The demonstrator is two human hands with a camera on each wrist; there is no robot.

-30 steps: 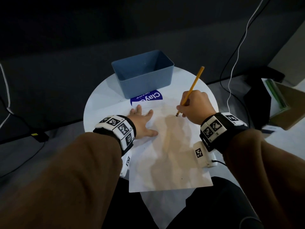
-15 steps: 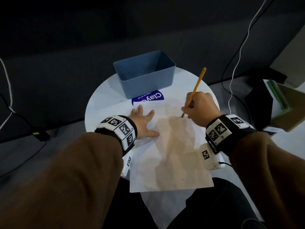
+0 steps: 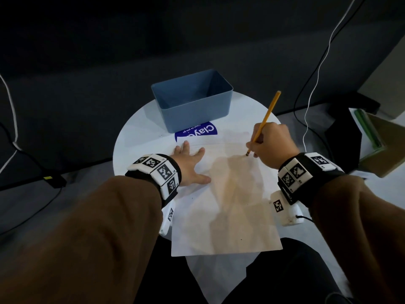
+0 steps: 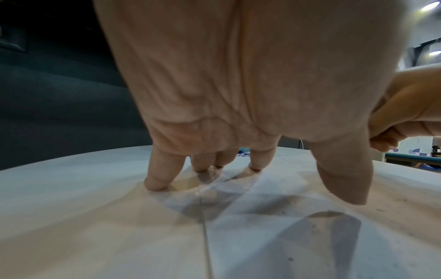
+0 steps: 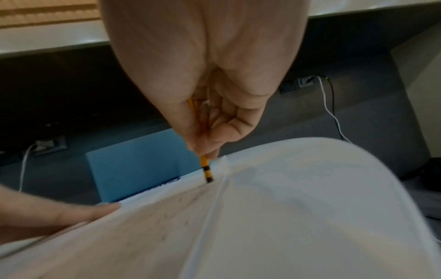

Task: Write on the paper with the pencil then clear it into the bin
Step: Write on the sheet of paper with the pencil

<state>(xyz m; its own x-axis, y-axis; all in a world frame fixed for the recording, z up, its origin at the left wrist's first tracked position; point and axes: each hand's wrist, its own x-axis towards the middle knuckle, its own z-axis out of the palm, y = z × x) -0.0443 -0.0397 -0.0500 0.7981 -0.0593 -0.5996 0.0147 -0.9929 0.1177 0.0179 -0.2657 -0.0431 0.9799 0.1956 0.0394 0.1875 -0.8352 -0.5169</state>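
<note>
A white sheet of paper (image 3: 228, 207) lies on the round white table (image 3: 135, 137), its near edge hanging over the front. My left hand (image 3: 189, 165) lies flat on the paper's left part, fingers spread (image 4: 162, 177). My right hand (image 3: 270, 143) grips a yellow pencil (image 3: 266, 119) in a writing hold, tip down on the paper's upper right. In the right wrist view the pencil (image 5: 205, 169) touches the paper (image 5: 262, 217) near its far edge. An empty blue bin (image 3: 192, 99) stands at the table's far side.
A blue label (image 3: 197, 132) lies on the table between bin and paper, partly under the sheet. Black and white cables (image 3: 313, 88) run down the dark wall at right. A dark box (image 3: 341, 141) and stacked items (image 3: 381, 141) sit on the floor right of the table.
My right hand has slid to the right across the top of the paper with the pencil tip down. The left hand has stayed flat in place.
</note>
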